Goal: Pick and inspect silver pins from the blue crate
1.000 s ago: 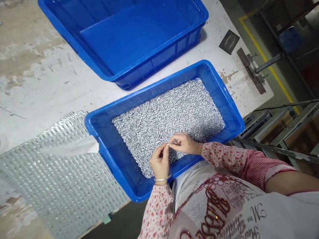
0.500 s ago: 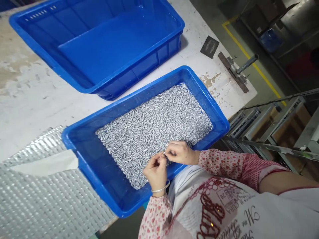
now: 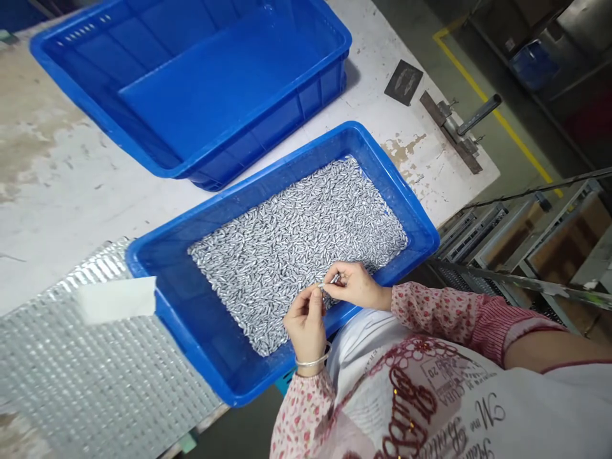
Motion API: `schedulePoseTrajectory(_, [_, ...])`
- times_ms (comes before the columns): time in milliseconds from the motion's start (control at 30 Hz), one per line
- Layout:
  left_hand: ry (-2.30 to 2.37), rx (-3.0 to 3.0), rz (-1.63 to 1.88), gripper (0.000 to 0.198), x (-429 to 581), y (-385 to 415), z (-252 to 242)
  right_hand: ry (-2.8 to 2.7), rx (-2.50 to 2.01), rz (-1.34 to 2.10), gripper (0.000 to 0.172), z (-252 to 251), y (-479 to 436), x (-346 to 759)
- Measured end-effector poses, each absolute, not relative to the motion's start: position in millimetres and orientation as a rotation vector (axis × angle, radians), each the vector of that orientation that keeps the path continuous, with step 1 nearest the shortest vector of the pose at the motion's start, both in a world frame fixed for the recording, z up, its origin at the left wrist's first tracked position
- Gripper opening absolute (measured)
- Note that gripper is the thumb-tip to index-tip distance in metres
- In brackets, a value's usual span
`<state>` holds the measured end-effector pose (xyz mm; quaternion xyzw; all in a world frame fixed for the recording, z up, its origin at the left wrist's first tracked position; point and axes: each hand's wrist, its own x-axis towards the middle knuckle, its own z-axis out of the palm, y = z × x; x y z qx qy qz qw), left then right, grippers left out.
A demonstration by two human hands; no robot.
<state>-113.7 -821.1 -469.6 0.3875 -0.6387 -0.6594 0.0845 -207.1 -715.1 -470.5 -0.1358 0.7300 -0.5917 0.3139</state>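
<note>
Over the near side of a blue plastic bin [image 3: 392, 172], my two hands meet fingertip to fingertip. My left hand [image 3: 306, 328], with a bracelet at the wrist, is closed in a thumb-and-finger pinch. My right hand [image 3: 357, 285] pinches against it, and a small silver spindle-shaped piece [image 3: 336, 278] shows between its fingers. Another tiny pale piece [image 3: 320, 287] sits where the fingertips join, partly hidden. Below them the bin holds a thick layer of similar silver spindle-shaped pieces [image 3: 296, 236].
A larger blue bin [image 3: 268, 140] stands behind on the white worn table [image 3: 109, 197]. On the left lie a ribbed silvery sheet [image 3: 95, 363] and a white paper strip [image 3: 117, 299]. A dark square plate [image 3: 404, 82] and a metal clamp fixture [image 3: 454, 131] lie at the right; racks [image 3: 526, 248] stand beyond.
Both hands have shifted slightly, staying joined at the fingertips. The right hand has turned so that a silver piece shows between its fingers. The white paper strip looks shorter and flipped.
</note>
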Motion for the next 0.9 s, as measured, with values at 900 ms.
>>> schedulePoseTrajectory(900, [-2.196, 1.115, -1.717, 0.029, -114.7, -828.0, -473.2, 1.734, -0.251, -1.637, 0.012, -470.4, -714.5, -205.8])
